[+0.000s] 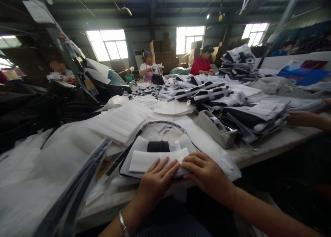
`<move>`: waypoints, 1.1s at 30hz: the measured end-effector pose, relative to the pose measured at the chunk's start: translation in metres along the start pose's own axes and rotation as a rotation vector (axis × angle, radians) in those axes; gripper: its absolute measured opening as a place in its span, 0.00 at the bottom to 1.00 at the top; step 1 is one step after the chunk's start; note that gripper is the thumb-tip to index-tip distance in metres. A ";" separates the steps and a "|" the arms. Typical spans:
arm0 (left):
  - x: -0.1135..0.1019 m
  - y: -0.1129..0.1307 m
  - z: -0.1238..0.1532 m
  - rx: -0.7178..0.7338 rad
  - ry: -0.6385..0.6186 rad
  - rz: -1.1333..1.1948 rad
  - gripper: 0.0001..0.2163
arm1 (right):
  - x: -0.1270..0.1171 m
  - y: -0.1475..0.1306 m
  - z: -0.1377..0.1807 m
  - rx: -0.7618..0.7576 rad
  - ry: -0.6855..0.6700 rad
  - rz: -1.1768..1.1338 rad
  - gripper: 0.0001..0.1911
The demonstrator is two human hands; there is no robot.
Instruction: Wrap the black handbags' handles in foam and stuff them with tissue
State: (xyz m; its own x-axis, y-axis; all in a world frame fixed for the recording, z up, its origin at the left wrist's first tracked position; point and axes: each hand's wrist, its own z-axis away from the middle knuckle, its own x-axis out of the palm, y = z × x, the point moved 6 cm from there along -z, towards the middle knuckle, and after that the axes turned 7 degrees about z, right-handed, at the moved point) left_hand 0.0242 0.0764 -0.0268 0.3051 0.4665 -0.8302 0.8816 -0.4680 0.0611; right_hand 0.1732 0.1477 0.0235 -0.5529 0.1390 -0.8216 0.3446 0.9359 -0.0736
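In front of me lies a black handbag [124, 163] with its arched handle [165, 122] wrapped in clear film. Pale padding [141, 145] covers its front, around a black strap tab [158, 146]. Across the lower part runs a folded strip of white foam sheet [144, 160]. My left hand [159, 178] rests on that strip, its fingers stretched out flat. At the strip's right end, my right hand [207, 173] has its fingers bent over the foam; the fingertips of both hands almost meet. What lies beneath my right palm is hidden.
A grey tape dispenser [216, 128] stands to the right, beside stacked wrapped bags [248, 118]. White foam sheets [121, 121] pile up on the left, near film-wrapped straps [77, 185]. Co-workers [203, 62] sit across the table; another person's arm [307, 119] reaches in at right.
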 end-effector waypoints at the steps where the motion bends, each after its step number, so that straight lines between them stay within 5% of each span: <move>1: -0.001 0.000 -0.001 -0.016 0.007 0.024 0.23 | 0.003 0.000 0.000 -0.013 -0.013 0.010 0.11; 8: -0.014 0.001 -0.010 -0.146 0.009 0.208 0.22 | 0.008 -0.007 -0.002 -0.164 -0.067 0.154 0.14; 14: -0.011 -0.001 -0.014 -0.107 0.157 0.143 0.14 | 0.015 -0.004 -0.014 -0.178 -0.225 0.189 0.05; 25: -0.007 0.003 -0.009 -0.035 0.214 0.045 0.14 | 0.010 0.001 0.003 -0.090 -0.068 0.076 0.14; 33: -0.004 0.001 0.000 0.033 0.203 0.053 0.16 | 0.017 -0.003 0.008 -0.197 0.088 0.145 0.11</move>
State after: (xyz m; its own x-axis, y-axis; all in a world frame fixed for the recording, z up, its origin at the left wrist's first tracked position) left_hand 0.0243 0.0740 -0.0234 0.4197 0.5806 -0.6977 0.8512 -0.5186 0.0805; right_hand 0.1690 0.1442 0.0056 -0.5749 0.2961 -0.7628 0.2757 0.9478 0.1602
